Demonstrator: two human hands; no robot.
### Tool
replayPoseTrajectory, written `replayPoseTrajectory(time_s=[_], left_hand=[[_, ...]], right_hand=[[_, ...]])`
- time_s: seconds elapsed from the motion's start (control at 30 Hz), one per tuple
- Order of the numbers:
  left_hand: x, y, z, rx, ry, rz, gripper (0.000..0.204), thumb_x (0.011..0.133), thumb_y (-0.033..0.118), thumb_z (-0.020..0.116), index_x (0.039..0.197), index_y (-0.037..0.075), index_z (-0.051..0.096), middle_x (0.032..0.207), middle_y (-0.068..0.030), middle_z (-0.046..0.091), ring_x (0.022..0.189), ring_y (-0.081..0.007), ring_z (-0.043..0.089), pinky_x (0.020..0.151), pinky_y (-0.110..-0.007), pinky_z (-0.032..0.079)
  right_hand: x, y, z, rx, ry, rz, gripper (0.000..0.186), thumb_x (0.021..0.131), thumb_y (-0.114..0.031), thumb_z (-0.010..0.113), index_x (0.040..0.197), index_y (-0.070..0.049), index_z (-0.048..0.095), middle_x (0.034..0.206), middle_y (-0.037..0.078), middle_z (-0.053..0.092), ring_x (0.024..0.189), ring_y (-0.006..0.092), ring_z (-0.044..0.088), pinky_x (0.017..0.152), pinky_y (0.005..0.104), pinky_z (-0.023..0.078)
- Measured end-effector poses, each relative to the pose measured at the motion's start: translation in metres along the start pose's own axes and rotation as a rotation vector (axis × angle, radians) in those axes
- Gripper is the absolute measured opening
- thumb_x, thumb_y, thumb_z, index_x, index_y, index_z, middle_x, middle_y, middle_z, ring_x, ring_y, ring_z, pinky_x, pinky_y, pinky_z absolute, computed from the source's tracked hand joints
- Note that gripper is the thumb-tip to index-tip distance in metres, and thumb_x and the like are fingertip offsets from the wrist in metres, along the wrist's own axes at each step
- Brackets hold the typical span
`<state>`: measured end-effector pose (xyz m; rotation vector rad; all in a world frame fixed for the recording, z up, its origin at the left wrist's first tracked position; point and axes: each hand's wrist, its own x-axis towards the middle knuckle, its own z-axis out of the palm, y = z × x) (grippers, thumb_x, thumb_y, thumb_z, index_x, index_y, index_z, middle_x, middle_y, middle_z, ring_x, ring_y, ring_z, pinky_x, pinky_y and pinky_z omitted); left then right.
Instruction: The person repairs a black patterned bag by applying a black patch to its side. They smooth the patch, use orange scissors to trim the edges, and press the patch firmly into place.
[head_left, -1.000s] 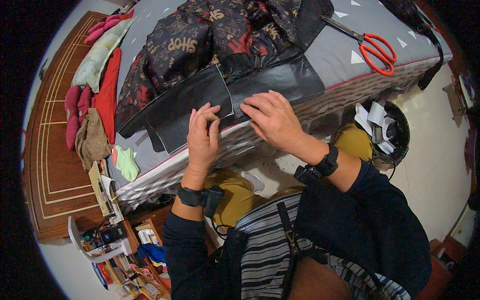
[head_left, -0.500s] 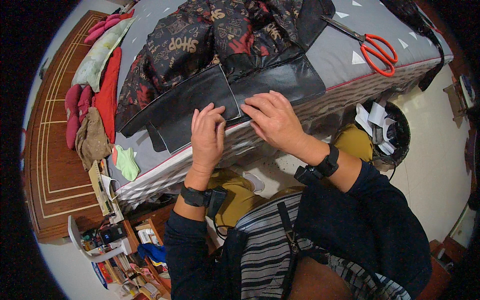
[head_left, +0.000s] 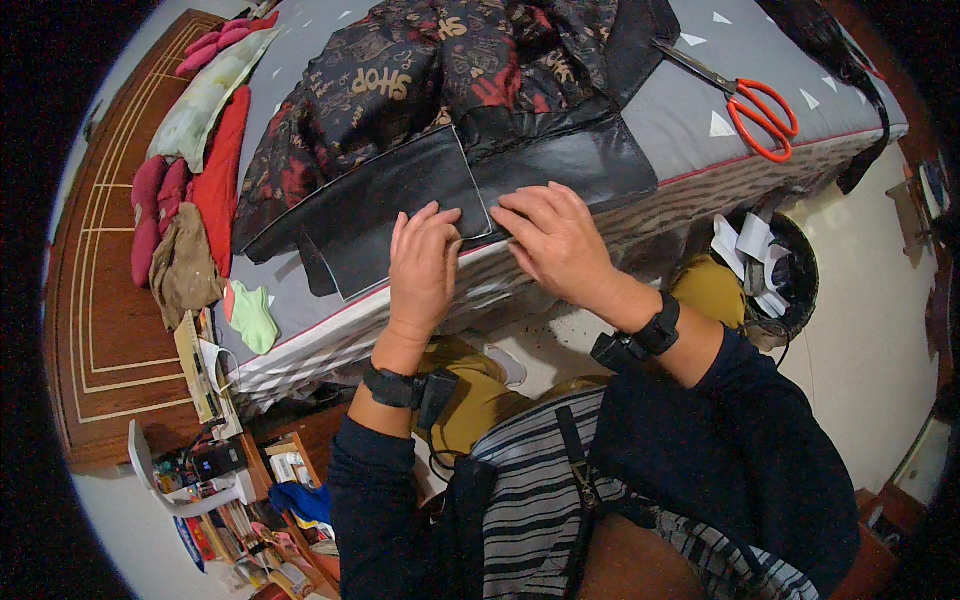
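Observation:
A black leather piece [head_left: 375, 215] with a pale cut edge lies at the near edge of the bed. It overlaps the black leather border [head_left: 570, 160] of a garment with a dark printed lining [head_left: 390, 90]. My left hand [head_left: 425, 265] is bent over the front of the piece, fingers close together and closed on its edge. Just right of the pale edge, my right hand [head_left: 560, 240] has curled fingers closed on the leather near the overlap. The undersides of both grips are hidden. Scissors [head_left: 765, 120] with red handles rest to the right, blades partly spread.
On the bed's left side lie a pale green sock [head_left: 250, 315], a brown cloth [head_left: 185, 265] and red fabric [head_left: 218, 190]. A black bin [head_left: 805, 270] with white scraps stands on the floor at right. A cluttered shelf [head_left: 265, 500] is at lower left.
The view has shifted slightly. Both hands stay at the front edge of the leather with nearly the same pose, and the left fingers have bunched a little nearer the pale edge.

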<state>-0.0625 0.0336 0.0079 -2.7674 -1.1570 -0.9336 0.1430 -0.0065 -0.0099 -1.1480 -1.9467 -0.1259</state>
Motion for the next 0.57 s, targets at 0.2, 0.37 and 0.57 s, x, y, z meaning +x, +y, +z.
replayPoseTrajectory(time_s=[0.2,0.37,0.57], left_hand=[[0.0,0.002,-0.002,0.022,-0.009,0.0,0.012,0.083,0.007,0.062,0.092,0.007,0.055,0.113,-0.0071,0.061,0.115,-0.0305,0.053,0.104,-0.051,0.035],[0.001,-0.001,-0.004,0.023,-0.039,0.03,0.018,0.081,0.008,0.064,0.096,0.007,0.056,0.113,-0.0081,0.061,0.115,-0.0303,0.054,0.104,-0.049,0.036],[-0.001,-0.026,-0.033,-0.055,-0.209,0.07,0.027,0.08,0.012,0.067,0.104,0.008,0.055,0.116,-0.0094,0.06,0.115,-0.0299,0.054,0.105,-0.046,0.036]], right_hand=[[0.003,-0.006,-0.004,0.018,0.001,0.031,0.049,0.068,-0.008,0.071,0.116,-0.012,0.061,0.119,0.007,0.056,0.112,0.0268,0.051,0.098,0.0467,0.038],[0.001,-0.007,-0.001,-0.116,-0.102,-0.048,0.044,0.071,-0.018,0.07,0.115,-0.018,0.061,0.125,0.001,0.054,0.113,0.0238,0.05,0.099,0.0478,0.036],[0.004,-0.003,0.003,-0.054,-0.153,-0.015,0.047,0.07,-0.014,0.072,0.116,-0.017,0.062,0.127,0.001,0.055,0.116,0.0242,0.048,0.1,0.049,0.035]])
